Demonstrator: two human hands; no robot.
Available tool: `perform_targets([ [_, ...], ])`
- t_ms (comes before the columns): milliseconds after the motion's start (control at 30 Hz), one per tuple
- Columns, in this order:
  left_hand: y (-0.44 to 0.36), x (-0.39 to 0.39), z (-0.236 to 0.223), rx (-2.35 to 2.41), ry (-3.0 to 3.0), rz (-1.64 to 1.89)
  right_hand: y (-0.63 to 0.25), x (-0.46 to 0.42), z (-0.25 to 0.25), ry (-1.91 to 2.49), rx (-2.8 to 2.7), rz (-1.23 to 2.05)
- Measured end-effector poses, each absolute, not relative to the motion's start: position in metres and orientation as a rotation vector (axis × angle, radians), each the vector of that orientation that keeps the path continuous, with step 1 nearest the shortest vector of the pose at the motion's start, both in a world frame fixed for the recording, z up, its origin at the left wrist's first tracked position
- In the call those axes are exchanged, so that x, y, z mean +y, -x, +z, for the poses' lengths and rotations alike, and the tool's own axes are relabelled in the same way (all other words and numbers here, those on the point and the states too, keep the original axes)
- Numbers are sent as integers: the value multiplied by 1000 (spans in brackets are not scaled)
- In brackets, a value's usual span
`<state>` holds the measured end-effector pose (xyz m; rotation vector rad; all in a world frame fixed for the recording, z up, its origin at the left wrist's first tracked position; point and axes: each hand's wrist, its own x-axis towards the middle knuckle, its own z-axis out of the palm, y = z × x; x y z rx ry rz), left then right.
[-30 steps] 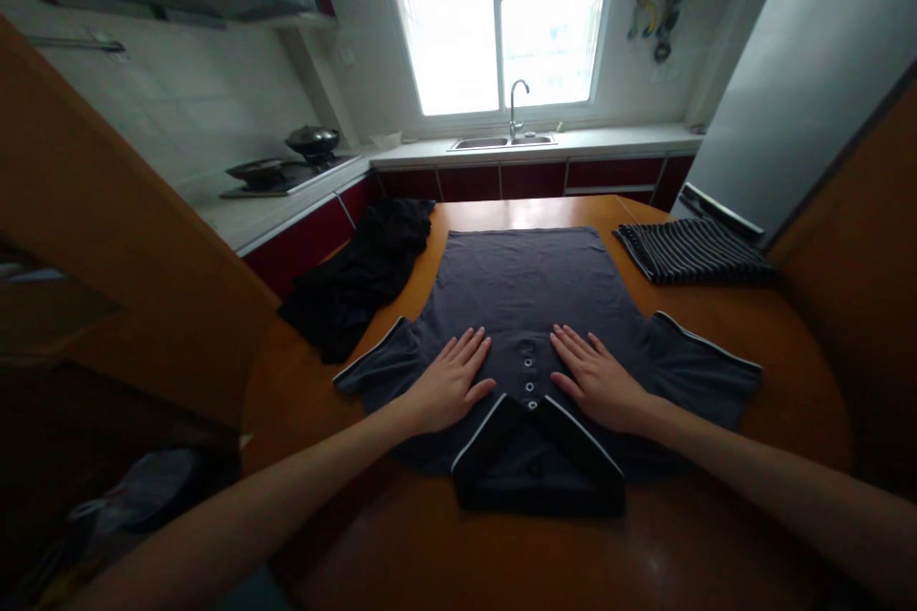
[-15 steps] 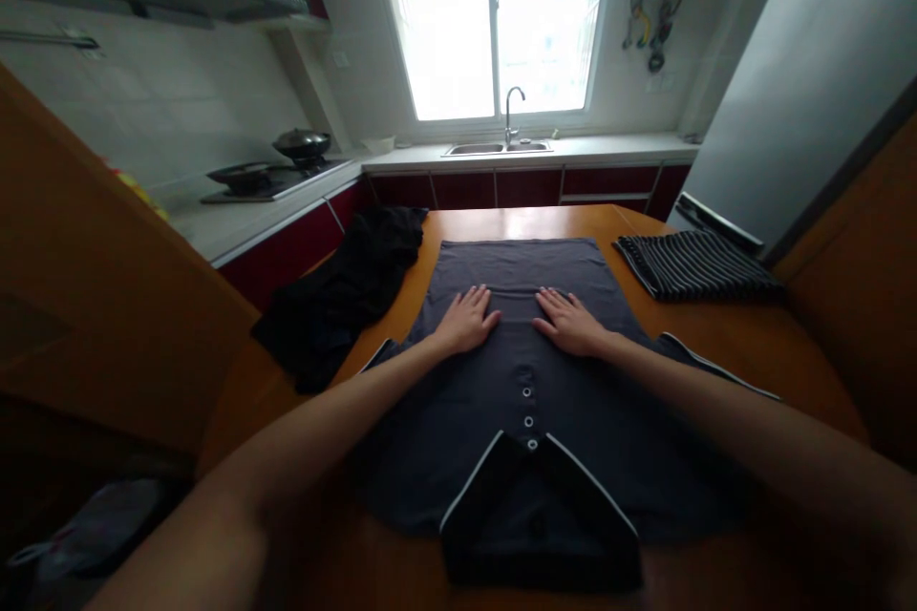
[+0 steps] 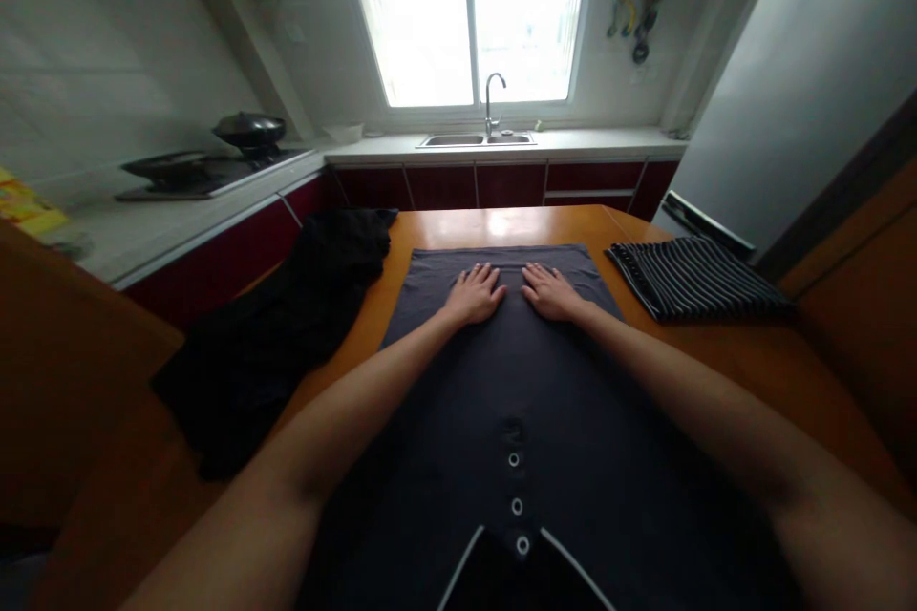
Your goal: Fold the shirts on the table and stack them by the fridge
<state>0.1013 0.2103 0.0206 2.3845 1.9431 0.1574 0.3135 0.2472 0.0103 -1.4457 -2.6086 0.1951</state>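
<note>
The left hand (image 3: 474, 296) and right hand (image 3: 551, 294) lie palm-down, fingers (image 3: 485, 274) extended, on a dark grey polo shirt (image 3: 508, 368). Nearer than the fingers: three buttons (image 3: 517, 506), white-edged collar (image 3: 491, 582); beyond them: hem (image 3: 501, 255), double-basin sink (image 3: 485, 142); to their left: black garment (image 3: 287, 325); to their right: folded striped cloth (image 3: 694, 279).

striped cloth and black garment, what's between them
In the head view, the dark polo shirt lies between them, left hand and right hand on it, with wooden table showing either side.
</note>
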Motion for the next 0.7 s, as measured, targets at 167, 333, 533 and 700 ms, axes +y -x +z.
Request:
perform_targets([
  [167, -16, 233, 42, 2197, -2155, 128, -374, 287, 24, 1736, -2400, 130],
  [333, -68, 244, 36, 2015, -2331, 170, -306, 284, 19, 1545, -2516, 133],
  [533, -84, 257, 18, 1795, -2451, 143, -287, 295, 10, 1481, -2608, 221],
  [700, 0, 259, 36, 2165, -2190, 99, -362, 328, 22, 1900, -2351, 209],
])
